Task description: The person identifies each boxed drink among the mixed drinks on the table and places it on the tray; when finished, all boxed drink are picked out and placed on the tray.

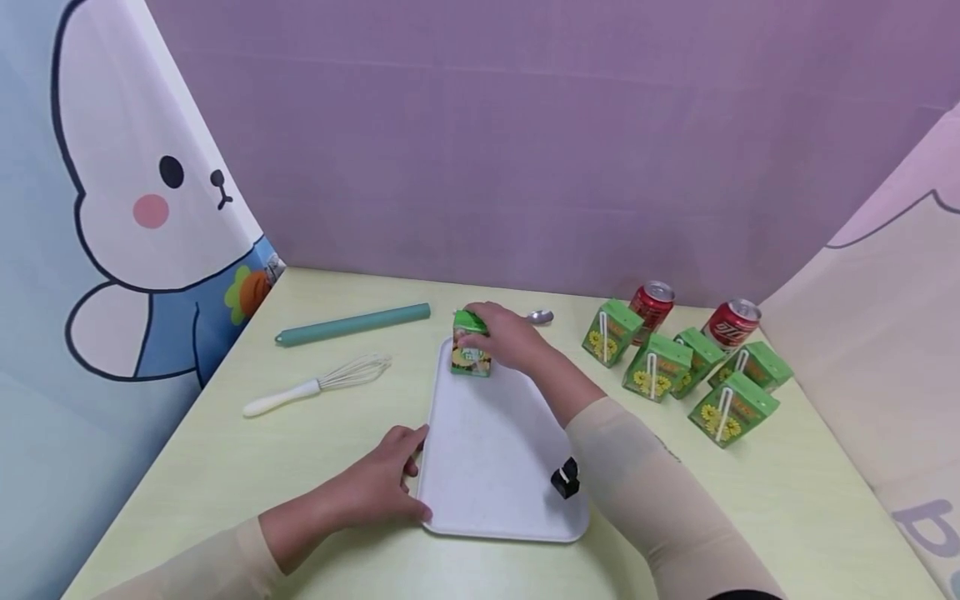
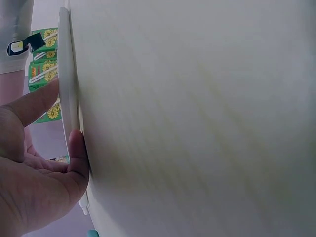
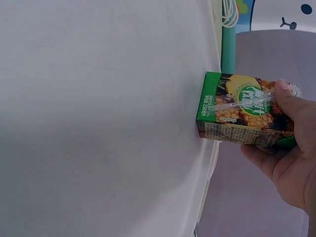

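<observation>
A white rectangular tray [image 1: 498, 467] lies on the table. My left hand [image 1: 378, 479] touches its left rim near the close corner, thumb and fingers spread apart along the edge. In the left wrist view the left hand [image 2: 34, 182] has its fingertips against the thin tray edge [image 2: 66, 74]. My right hand [image 1: 510, 333] grips the upper part of a green juice box [image 1: 471, 358] at the tray's far left corner. The right wrist view shows pineapple pictures on this juice box [image 3: 242, 103], held upright between the thumb and fingers of the right hand [image 3: 296, 163].
Several more juice boxes [image 1: 652, 367] stand on the right, with two red soda cans [image 1: 652, 308] behind them. Left of the tray lie a whisk [image 1: 322, 387] and a long green stick [image 1: 352, 324]. A spoon end [image 1: 540, 317] shows beyond the right hand.
</observation>
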Available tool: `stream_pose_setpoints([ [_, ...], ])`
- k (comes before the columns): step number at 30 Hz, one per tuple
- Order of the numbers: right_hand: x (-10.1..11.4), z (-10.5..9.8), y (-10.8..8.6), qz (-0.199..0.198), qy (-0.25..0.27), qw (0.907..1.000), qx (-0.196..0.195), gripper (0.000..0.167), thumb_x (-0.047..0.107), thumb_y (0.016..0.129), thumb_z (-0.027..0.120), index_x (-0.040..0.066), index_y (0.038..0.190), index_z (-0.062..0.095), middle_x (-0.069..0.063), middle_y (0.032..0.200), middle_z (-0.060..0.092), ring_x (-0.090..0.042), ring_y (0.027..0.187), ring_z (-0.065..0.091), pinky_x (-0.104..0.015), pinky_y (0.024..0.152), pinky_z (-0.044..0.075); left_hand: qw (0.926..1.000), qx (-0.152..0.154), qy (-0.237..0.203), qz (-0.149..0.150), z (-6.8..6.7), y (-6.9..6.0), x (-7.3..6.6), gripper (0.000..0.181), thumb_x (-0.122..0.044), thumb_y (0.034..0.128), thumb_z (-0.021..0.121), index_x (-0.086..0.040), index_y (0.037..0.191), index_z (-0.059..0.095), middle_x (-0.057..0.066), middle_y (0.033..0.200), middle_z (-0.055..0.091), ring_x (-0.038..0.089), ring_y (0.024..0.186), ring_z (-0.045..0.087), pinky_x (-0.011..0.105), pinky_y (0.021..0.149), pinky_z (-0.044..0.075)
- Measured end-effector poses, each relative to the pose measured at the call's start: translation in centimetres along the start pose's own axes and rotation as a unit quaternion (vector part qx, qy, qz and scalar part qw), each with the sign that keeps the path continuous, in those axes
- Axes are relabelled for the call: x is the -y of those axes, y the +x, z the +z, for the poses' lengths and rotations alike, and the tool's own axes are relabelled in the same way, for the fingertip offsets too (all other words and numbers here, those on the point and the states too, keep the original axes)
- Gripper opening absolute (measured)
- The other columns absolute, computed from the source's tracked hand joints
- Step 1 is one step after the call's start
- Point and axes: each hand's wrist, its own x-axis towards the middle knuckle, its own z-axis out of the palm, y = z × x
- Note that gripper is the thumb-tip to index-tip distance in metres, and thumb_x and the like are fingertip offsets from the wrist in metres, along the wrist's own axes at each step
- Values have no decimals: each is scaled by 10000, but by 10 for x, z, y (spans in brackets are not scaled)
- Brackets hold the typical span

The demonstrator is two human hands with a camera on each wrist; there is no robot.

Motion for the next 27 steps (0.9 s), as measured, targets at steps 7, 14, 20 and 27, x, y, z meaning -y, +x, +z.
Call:
stream_pose_setpoints([
  [7, 0, 0, 0, -80, -28, 10000, 9, 617, 469, 934, 611, 239, 1476, 426, -17, 1443, 479, -194, 1186, 518, -420, 1003, 458, 10000, 7, 9, 24, 0, 0, 1, 1143, -245, 642, 924, 11, 1530, 251, 87, 1160, 414, 140, 806, 511, 231, 684, 449],
  [14, -2, 0, -1, -164, -49, 9999, 20, 628, 490, 920, 617, 227, 1460, 432, -18, 1382, 504, -180, 1114, 527, -405, 961, 478, 10000, -12, 30, 17, 0, 0, -1, 1141, -242, 641, 923, 14, 1529, 253, 89, 1154, 419, 141, 813, 512, 235, 687, 447],
  [20, -13, -12, -5, -264, 391, 9989, -16, 815, 656, 885, 552, 220, 1531, 313, -51, 1468, 439, -232, 1263, 495, -470, 1033, 431, 10000, -11, 49, 20, -1, 0, -1, 1138, -248, 641, 923, 16, 1526, 258, 91, 1162, 420, 139, 819, 512, 235, 690, 446],
  [27, -44, -54, -20, -69, 581, 9972, -457, 835, 673, 901, 508, 170, 1535, 302, -111, 1495, 423, -335, 1330, 456, -548, 1041, 402, 10000, -13, 54, 26, -1, 0, -1, 1135, -251, 643, 922, 15, 1526, 260, 86, 1156, 418, 138, 817, 511, 233, 691, 445],
])
